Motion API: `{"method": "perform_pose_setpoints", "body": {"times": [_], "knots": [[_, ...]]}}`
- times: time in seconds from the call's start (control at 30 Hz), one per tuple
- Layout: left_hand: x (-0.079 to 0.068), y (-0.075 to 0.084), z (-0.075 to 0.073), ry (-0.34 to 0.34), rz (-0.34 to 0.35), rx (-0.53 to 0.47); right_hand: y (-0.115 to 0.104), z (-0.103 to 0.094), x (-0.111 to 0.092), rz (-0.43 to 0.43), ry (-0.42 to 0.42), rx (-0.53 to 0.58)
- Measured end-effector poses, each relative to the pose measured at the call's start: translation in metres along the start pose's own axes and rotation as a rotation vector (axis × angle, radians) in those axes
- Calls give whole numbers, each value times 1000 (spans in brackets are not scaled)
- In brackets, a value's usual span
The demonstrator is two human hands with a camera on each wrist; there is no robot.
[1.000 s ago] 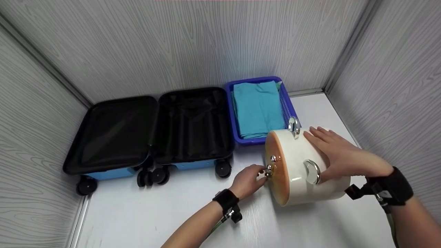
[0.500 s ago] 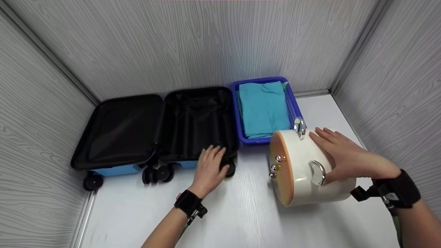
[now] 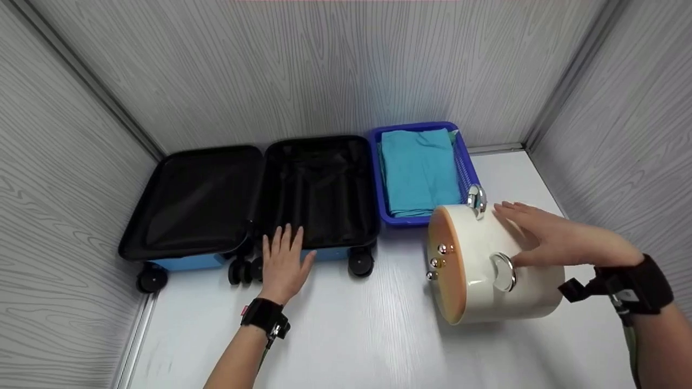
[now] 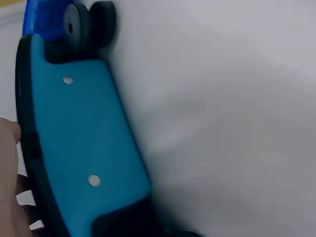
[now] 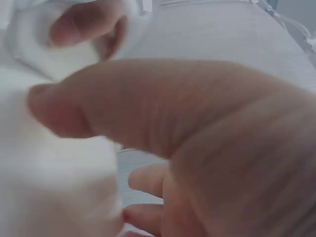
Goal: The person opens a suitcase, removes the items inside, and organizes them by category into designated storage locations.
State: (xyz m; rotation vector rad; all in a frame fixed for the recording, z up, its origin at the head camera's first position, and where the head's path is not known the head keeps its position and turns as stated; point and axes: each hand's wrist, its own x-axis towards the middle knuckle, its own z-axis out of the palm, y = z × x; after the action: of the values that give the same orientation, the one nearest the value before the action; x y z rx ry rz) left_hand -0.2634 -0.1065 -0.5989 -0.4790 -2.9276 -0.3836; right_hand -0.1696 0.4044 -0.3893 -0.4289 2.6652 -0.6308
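Note:
My left hand (image 3: 283,268) lies at the front edge of an open suitcase's right half (image 3: 319,189), its fingers extended onto the black rim. In the left wrist view, the suitcase's blue side (image 4: 84,133) runs past the hand, which is partly cut off. My right hand (image 3: 573,235) rests on a cream drum-shaped case (image 3: 486,292), fingers extended along its top and thumb beside a chrome loop (image 3: 504,272). The case lies on its side, its orange-edged face with chrome knobs (image 3: 435,262) turned left. Thumb and cream surface also fill much of the right wrist view, blurred.
The suitcase's left half (image 3: 197,202) lies flat, with black wheels (image 3: 152,279) along its front. Behind the case stands a blue basket (image 3: 383,208) with a folded turquoise cloth (image 3: 420,173) in it. Grey wood-grain walls (image 3: 324,65) enclose the white surface (image 3: 367,335).
My left hand has left the case's chrome knobs and moved left to the suitcase's front edge, its fingers straightening. My right hand has stayed on the case. The view has shifted slightly.

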Motion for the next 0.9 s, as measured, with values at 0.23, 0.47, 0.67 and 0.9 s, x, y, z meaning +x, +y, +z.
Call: {"method": "perform_pose_setpoints", "body": {"times": [0.23,0.47,0.67,0.9], "knots": [[-4,-13,13,46,3,-4,-21,-18,24,82,54,-68],[-5,-18,28,175,35,-22,-38,-18,55,-15,204,-279],[-9,-19,31,193,36,-18,-37,-18,61,-69,267,-327],[-8,-17,30,164,29,-31,-31,-27,56,-46,260,-323]]}}
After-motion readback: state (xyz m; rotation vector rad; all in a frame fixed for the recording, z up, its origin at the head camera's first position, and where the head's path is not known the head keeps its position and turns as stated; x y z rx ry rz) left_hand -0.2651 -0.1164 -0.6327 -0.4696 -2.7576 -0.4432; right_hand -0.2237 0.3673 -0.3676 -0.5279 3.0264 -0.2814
